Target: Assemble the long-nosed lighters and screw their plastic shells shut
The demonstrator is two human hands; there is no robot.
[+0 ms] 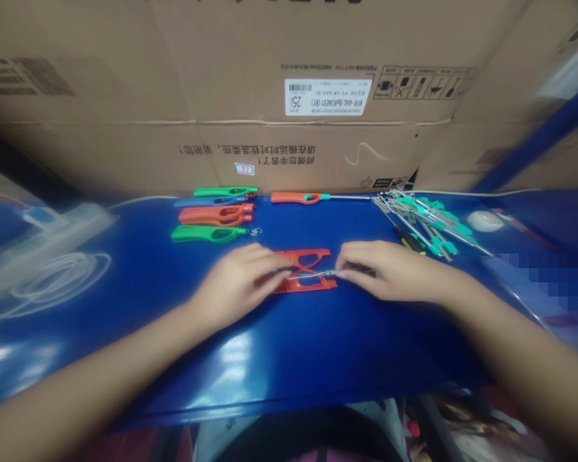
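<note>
Two red lighter handle halves lie side by side on the blue tabletop in front of me. Just over them a thin pale wire runs between my two hands. My left hand covers the left ends of the halves, its thumb and fingers pinched around the wire's left end, where something small and dark shows. At the right, my right hand pinches the other end, near a small greyish piece that is too blurred to name.
Several green, blue and orange lighter handles are lined up at the back left. Behind the halves lies an orange lighter with a metal tube. Metal tubes with teal parts and a screwdriver are piled right. A cardboard box stands behind.
</note>
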